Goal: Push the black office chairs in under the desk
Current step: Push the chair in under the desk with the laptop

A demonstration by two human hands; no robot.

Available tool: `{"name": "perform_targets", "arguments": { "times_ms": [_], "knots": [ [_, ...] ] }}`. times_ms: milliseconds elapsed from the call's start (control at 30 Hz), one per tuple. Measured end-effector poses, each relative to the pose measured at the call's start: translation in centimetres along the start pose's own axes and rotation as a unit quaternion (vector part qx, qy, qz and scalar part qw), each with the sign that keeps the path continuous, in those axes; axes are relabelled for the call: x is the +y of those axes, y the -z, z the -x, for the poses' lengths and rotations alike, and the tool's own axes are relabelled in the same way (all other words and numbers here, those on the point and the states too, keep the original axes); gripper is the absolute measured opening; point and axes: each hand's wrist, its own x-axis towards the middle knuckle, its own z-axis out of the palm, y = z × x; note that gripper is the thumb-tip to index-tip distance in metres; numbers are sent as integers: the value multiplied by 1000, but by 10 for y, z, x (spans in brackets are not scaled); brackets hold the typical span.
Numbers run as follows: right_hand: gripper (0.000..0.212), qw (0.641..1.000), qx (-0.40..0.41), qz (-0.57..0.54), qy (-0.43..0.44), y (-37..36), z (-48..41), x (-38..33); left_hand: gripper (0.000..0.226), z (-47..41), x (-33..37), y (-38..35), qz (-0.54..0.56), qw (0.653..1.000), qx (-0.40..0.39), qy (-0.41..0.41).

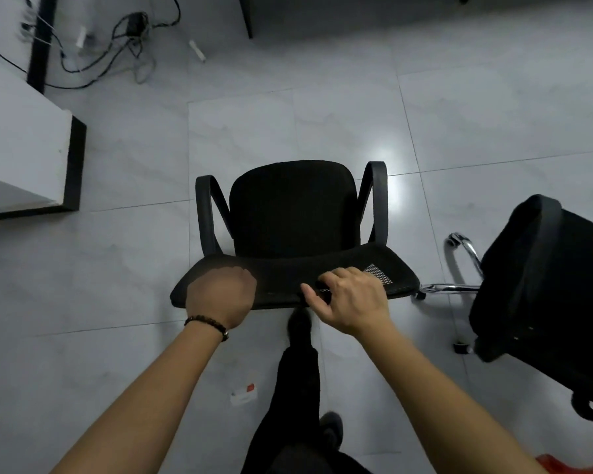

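A black office chair [293, 213] with a mesh back and two armrests stands in front of me on the tiled floor, seat facing away. My left hand [220, 295] grips the top edge of its backrest on the left, fingers curled over it. On the right part of that edge, my right hand [351, 299] holds on with curled fingers and the thumb behind. A second black office chair [545, 285] with chrome legs stands to the right. The white desk [21, 138] with a black edge is at the far left.
Cables and a power strip [131, 32] lie on the floor under the desk at the upper left. A dark desk leg [247, 15] stands at the top centre. A small white card [243, 395] lies by my feet. Something red [575, 463] shows at the bottom right.
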Motion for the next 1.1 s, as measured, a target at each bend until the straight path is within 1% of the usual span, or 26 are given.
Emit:
{"name": "perform_targets", "arguments": {
  "times_ms": [100, 233, 367, 467, 633, 700, 800, 967, 1100],
  "knots": [
    [64, 1000, -8, 2, -16, 3, -42, -3, 44, -43, -9, 7, 4, 1000, -1, -13],
    [58, 999, -4, -2, -47, 8, -94, -3, 43, -103, -18, 19, -6, 999, 10, -46],
    [52, 998, 10, -6, -63, 13, -136, 2, 45, -155, -18, 27, -14, 998, -6, -60],
    [50, 998, 15, 5, -68, 19, -164, 15, 49, -187, -6, 30, -15, 998, -21, -55],
    [53, 997, 5, 25, -70, 34, -221, 64, 54, -248, 32, 28, -7, 998, -36, -52],
    [55, 997, 11, 36, -72, 40, -254, 86, 55, -284, 49, 29, -8, 998, -34, -47],
    [58, 997, 12, 52, -64, 52, -319, 123, 56, -350, 74, 31, -10, 999, -39, -19],
    [61, 999, 13, 46, -13, 74, -433, 185, 59, -450, 112, 33, -15, 998, -41, 34],
    [61, 998, 7, 50, 27, 85, -519, 213, 58, -520, 125, 39, -14, 997, -40, 60]
  ]
}}
